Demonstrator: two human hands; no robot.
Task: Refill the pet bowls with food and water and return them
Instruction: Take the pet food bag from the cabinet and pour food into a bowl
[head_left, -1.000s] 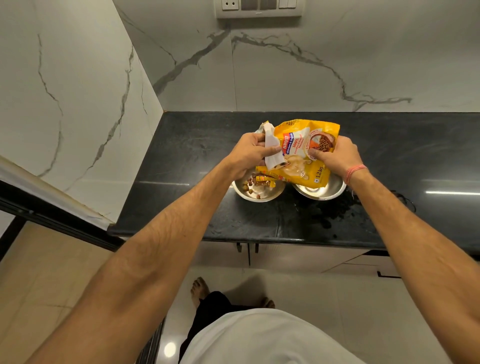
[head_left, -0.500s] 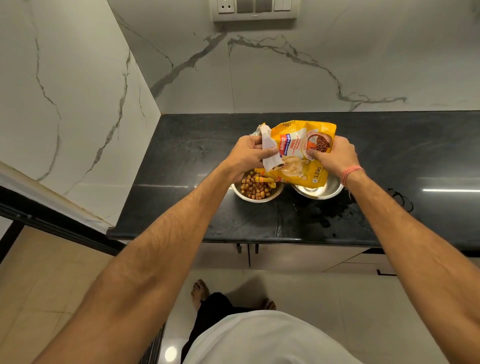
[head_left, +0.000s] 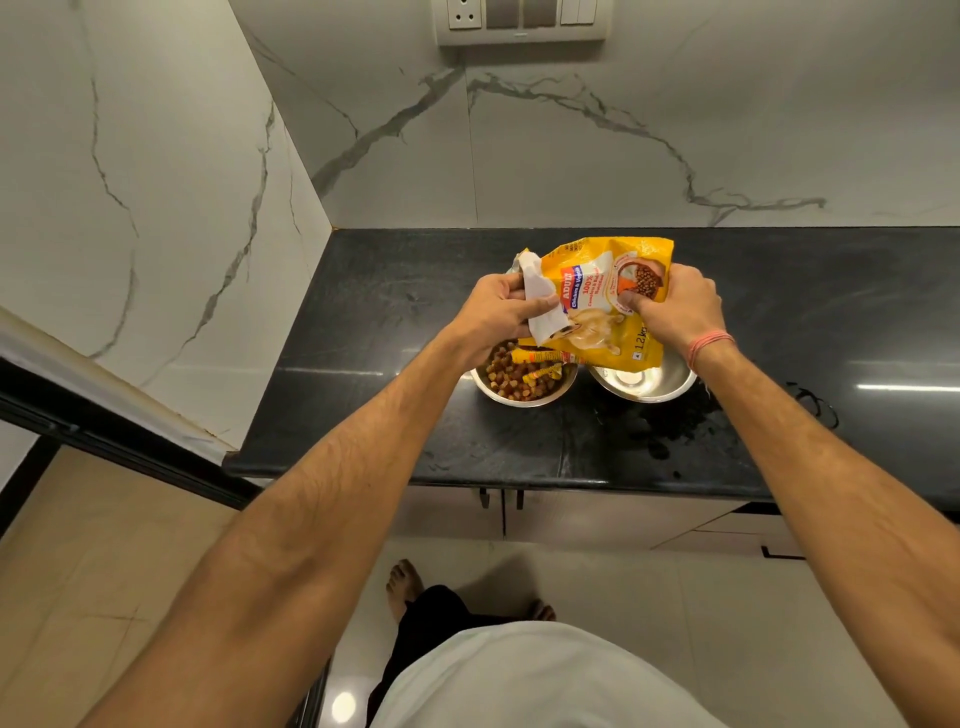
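Observation:
Both hands hold a yellow pet food bag (head_left: 597, 296) tilted over two steel bowls on the black counter (head_left: 363, 338). My left hand (head_left: 498, 312) grips the bag's torn white top edge, and my right hand (head_left: 675, 312) grips its upper right side. The left bowl (head_left: 519, 397) holds a heap of brown kibble under the bag's mouth. The right bowl (head_left: 644, 384) shows a shiny inside with no kibble visible; the bag covers its far half.
Water spots lie on the counter (head_left: 670, 441) in front of the right bowl, with a dark coiled band (head_left: 810, 405) further right. Marble walls close the back and left. A switch panel (head_left: 519, 21) sits on the back wall. My bare feet stand on the tiled floor below.
Kibble has poured from the bag into the left bowl, which went from a few pieces to a full heap. Both hands keep their grip on the bag.

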